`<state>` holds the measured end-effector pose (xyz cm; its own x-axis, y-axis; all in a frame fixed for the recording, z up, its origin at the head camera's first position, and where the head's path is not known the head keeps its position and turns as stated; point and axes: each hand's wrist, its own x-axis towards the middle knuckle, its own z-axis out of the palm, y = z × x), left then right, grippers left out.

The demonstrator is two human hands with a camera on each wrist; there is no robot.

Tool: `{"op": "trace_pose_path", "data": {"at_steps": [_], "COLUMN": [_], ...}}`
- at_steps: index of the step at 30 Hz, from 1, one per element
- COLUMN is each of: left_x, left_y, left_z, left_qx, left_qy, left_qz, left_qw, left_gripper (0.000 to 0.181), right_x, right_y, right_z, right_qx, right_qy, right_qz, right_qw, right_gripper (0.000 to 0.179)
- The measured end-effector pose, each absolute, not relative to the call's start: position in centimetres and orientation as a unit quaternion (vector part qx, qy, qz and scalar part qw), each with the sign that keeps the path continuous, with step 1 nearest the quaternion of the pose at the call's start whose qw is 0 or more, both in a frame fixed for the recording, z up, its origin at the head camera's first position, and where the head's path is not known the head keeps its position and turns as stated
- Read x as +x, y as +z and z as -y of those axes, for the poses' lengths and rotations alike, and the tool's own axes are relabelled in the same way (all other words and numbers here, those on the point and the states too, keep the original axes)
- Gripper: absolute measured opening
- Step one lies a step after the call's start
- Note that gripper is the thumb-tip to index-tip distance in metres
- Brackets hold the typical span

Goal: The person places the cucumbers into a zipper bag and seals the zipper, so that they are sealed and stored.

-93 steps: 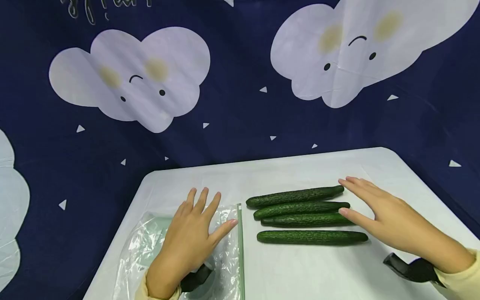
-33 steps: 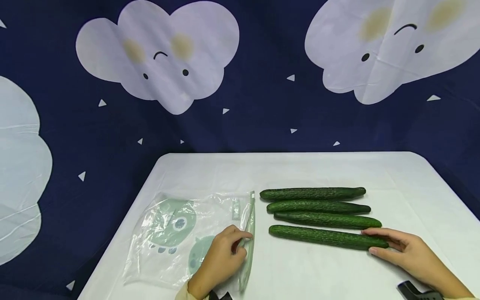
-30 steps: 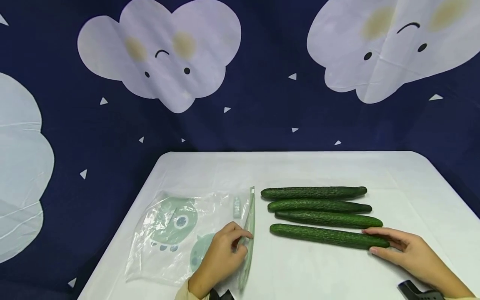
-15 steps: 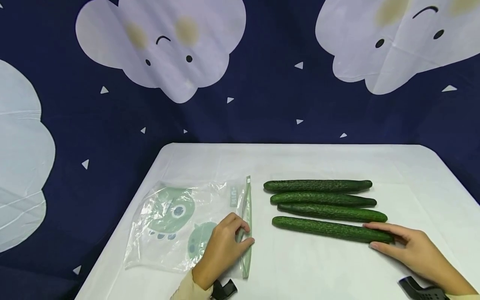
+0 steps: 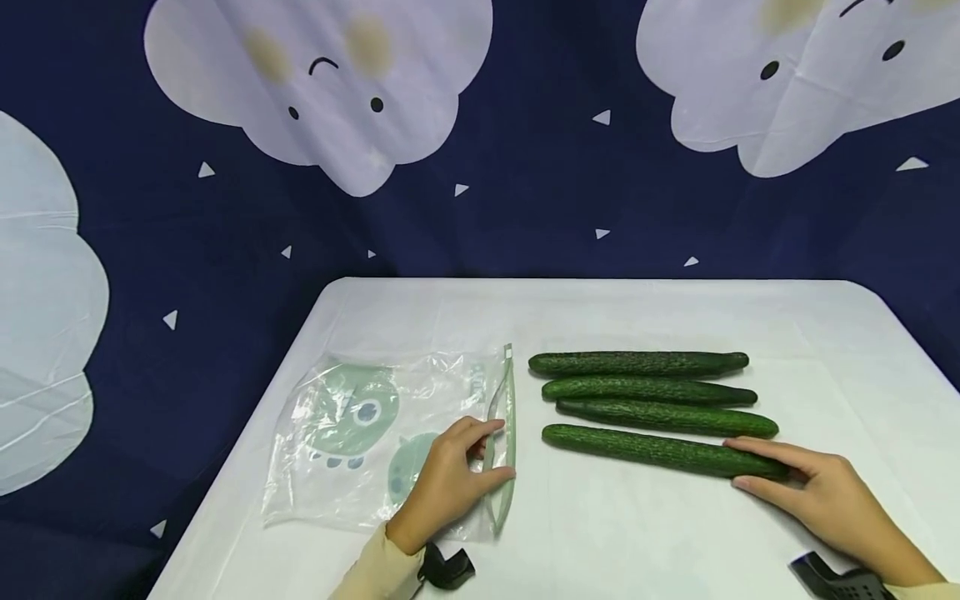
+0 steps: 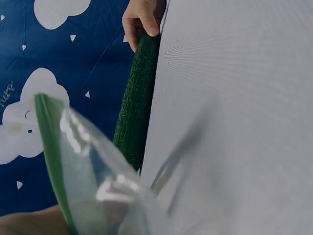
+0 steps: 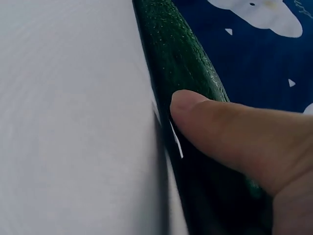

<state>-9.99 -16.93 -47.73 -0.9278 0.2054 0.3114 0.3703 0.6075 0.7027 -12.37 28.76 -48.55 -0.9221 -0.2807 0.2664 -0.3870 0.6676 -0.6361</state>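
My left hand [image 5: 446,479] is at the mouth of a clear zip bag [image 5: 337,500] printed with green cartoon shapes. Its fingers curl at the green-edged lip, with index finger and thumb spread apart along the gaping mouth. In the left wrist view, the bag's green zip strip [image 6: 54,161] stands raised. My right hand [image 5: 825,487] grips the right end of the nearest cucumber [image 5: 637,446], thumb on the near side and fingers on the far side. The right wrist view shows the thumb [image 7: 210,122] against the dark green cucumber skin [image 7: 181,58].
Three more cucumbers lie roughly parallel behind the held one: the farthest [image 5: 637,363], a middle one [image 5: 645,389] and one touching it [image 5: 667,416]. All rest on a white table [image 5: 637,542]. A dark blue cloud-patterned cloth [image 5: 525,225] hangs behind.
My hands have come down from open above the table to the bag's mouth and the nearest cucumber. Over the last second, my left thumb and index finger have spread and the bag's mouth has widened.
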Motion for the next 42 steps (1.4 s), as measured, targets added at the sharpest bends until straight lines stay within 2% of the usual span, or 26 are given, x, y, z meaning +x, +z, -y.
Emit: {"op": "trace_pose_path", "data": {"at_steps": [3,7,10,12,15,20,22,24,31,37,42], "left_x": [-10.2,-10.3,-10.3,-10.2,-10.3,-10.3,-10.3,-10.4,-10.2,-9.9,-9.2], "left_y": [-47.9,-48.0,-48.1,-48.1,-48.0,-48.0,-47.9,-47.8,-47.3,-46.8,-46.4], "left_z": [17.1,17.0,17.0,17.2,17.5,17.8,17.9,18.1,18.6,18.5,18.1], "left_qx": [-0.164,-0.17,-0.173,-0.172,-0.172,-0.187,-0.194,-0.194,-0.182,-0.18,-0.185], "left_qy": [-0.431,-0.455,-0.471,-0.478,-0.486,-0.49,-0.498,-0.518,-0.56,-0.513,-0.461], "left_qz": [0.883,0.872,0.864,0.86,0.856,0.851,0.845,0.833,0.808,0.839,0.866], "left_qw": [0.089,0.066,0.052,0.043,0.039,0.034,0.023,0.005,-0.025,0.003,0.059], "left_gripper": [0.064,0.069,0.073,0.075,0.075,0.073,0.073,0.072,0.07,0.073,0.074], "right_x": [-12.4,-12.1,-11.6,-11.2,-10.8,-10.7,-11.0,-11.2,-11.5,-11.4,-11.4], "right_y": [-48.0,-46.9,-46.1,-45.9,-45.9,-46.0,-46.3,-46.7,-48.2,-48.7,-48.7], "right_z": [-28.5,-27.1,-23.8,-20.5,-15.1,-8.2,-6.5,-5.5,-4.4,-4.5,-4.8], "right_qx": [0.179,0.216,0.284,0.336,0.399,0.42,0.418,0.416,0.421,0.421,0.426], "right_qy": [0.333,0.268,0.278,0.303,0.333,0.366,0.375,0.369,0.289,0.246,0.22], "right_qz": [0.922,0.926,0.891,0.862,0.838,0.83,0.826,0.829,0.859,0.873,0.877], "right_qw": [0.086,0.156,0.219,0.228,0.169,-0.021,-0.051,-0.055,-0.001,0.014,0.018], "right_gripper": [0.05,0.059,0.054,0.054,0.06,0.075,0.079,0.082,0.087,0.09,0.09]}}
